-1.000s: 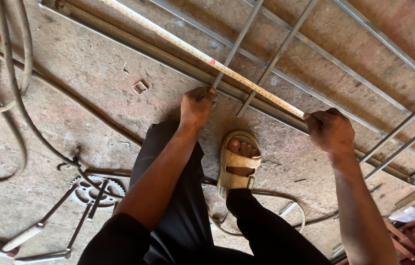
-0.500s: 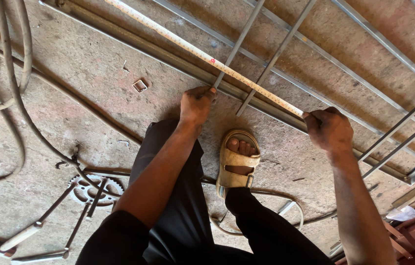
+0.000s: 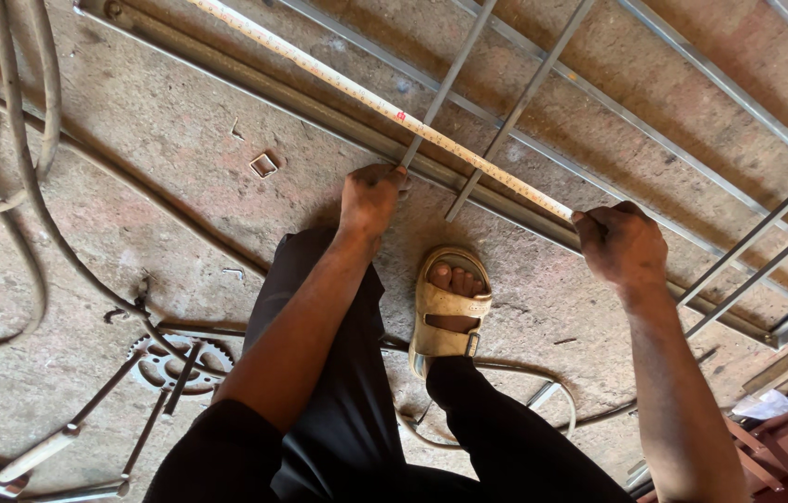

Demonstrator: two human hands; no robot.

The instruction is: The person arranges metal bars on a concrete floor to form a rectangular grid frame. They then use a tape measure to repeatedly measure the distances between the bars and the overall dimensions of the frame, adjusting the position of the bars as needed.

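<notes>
A yellow measuring tape (image 3: 366, 93) stretches diagonally along a long metal frame rail (image 3: 254, 88) lying on the concrete floor. My right hand (image 3: 622, 244) is closed around the tape's near end. My left hand (image 3: 370, 197) presses down at the bottom end of a thin metal bar (image 3: 445, 84) where it meets the rail, fingertips just under the tape. A second thin bar (image 3: 520, 102) lies beside it, between my two hands. My sandalled foot (image 3: 450, 303) stands just below the rail.
More parallel metal bars (image 3: 692, 70) of the frame run across the top right. Cables (image 3: 12, 186) loop over the floor at left. A toothed sprocket (image 3: 179, 363) and clamp-like tools (image 3: 49, 447) lie at lower left. Red metal parts (image 3: 785, 438) sit at lower right.
My left hand has shifted slightly up to the bar's end at the rail. My right hand stays on the tape's end.
</notes>
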